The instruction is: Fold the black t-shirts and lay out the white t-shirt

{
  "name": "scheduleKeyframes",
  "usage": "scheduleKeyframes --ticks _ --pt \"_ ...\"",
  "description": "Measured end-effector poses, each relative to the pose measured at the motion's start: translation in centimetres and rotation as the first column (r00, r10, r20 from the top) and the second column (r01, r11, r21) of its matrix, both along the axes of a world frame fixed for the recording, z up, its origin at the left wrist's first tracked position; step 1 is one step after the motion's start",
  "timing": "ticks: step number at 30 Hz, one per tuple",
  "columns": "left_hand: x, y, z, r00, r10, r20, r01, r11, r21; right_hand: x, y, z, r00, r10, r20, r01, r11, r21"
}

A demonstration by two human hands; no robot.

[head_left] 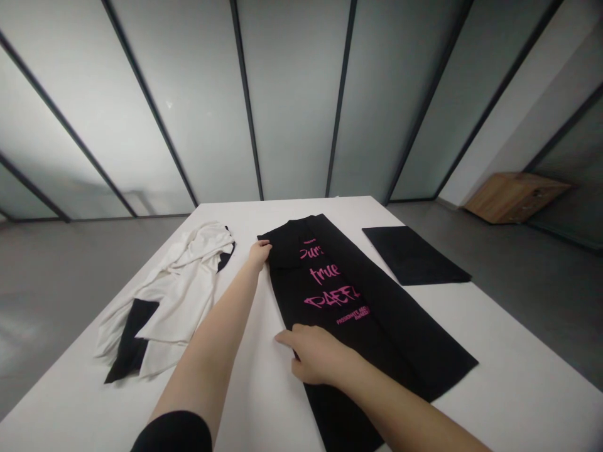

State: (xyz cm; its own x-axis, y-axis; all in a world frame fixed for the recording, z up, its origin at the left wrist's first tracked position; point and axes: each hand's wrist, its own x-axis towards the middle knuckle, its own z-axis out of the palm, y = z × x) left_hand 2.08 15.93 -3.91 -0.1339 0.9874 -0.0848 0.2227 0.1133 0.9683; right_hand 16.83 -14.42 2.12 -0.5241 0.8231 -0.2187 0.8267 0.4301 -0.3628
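A long black garment (372,333) with pink printed lettering lies flat on the white table (499,358). My left hand (259,255) is at its upper left edge, with the fingers curled on the cloth. My right hand (313,355) rests lower down on the same edge, with its fingers reaching past it toward the table top. Its thumb and fingertips are partly hidden, so I cannot tell whether it grips the cloth. A crumpled white and black garment (181,295) lies to the left of my left forearm, and neither hand touches it.
A flat black cloth (413,254) lies at the table's far right, next to the long garment. Grey floor (70,276) surrounds the table, with frosted glass panels (292,107) beyond it and a low wooden cabinet (516,198) at the far right.
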Motion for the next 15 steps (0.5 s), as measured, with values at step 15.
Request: scheduleKeyframes --ticks 15 --pt "-5.9 -0.6 -1.9 0.952 0.281 0.124 -0.287 0.957 0.034 -1.2 -0.9 0.7 0.984 0.171 0.054 -0.167 0.983 -0.070"
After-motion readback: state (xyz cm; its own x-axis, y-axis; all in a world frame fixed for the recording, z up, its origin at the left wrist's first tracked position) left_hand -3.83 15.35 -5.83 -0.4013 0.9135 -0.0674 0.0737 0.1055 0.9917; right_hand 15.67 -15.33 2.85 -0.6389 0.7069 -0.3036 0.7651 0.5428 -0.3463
